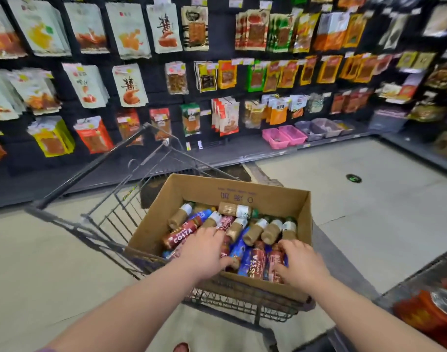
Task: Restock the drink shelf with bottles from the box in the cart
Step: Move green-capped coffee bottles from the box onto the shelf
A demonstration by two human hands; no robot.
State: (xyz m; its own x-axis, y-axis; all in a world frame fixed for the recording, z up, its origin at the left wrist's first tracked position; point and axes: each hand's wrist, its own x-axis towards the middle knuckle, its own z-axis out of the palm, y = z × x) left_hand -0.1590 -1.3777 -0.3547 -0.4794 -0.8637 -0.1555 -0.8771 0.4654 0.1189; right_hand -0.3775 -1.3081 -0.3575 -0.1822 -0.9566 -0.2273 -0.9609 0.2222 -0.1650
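Open brown cardboard box [151, 232] sits in the basket of a black wire shopping cart [103, 199], top open. Inside the box is a loose heap of plastic drink bottles on their sides: beige milk-tea bottles with white labels [270, 231] toward the far right, dark-red "COSTA" bottles [180, 236] at the left, blue-labelled bottles [239, 246] mid-box. Both hands are in the box at its near edge. Left hand [204, 250]: palm down on the heap, left of centre, thumb spread, fingertips sunk among the bottles; cannot tell whether it grips one. Right hand [302, 265]: at the near right corner, fingers curled over one dark-red bottle [277, 259] and thumb against it, holding it where it lies in the heap. Beyond the box: black wall rack of hanging snack packets [131, 85], with pink plastic bins [283, 137] on its low ledge. Near the box's right side: orange cans [430, 313]. Pale grey floor [369, 199] under the cart.
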